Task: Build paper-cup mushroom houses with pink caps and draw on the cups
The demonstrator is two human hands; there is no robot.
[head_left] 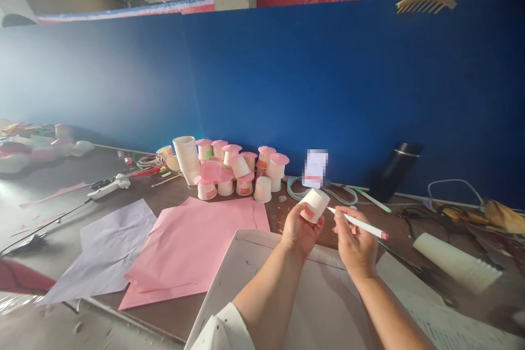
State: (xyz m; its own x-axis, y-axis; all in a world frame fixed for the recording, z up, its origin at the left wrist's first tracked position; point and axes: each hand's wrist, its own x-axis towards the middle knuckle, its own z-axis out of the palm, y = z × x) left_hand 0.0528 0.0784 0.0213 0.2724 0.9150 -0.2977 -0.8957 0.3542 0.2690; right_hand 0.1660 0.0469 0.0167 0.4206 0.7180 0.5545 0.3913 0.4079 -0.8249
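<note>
My left hand [301, 228] is closed around a small white paper cup [315, 204] with a pink patch on its side, held tilted above the table. Just to its right, my right hand [356, 240] grips a white pen with a pink end [361, 225], and the pen's tip points at the cup. Both hands hover over a white board [254, 273] at the table's near edge.
A cluster of paper cups with pink lids [235, 169] and a tall cup stack [187, 157] stand by the blue wall. Pink paper sheets [192, 246] and a pale sheet [106, 249] lie at left. A black flask [396, 169], cables and a lying cup stack [455, 262] are at right.
</note>
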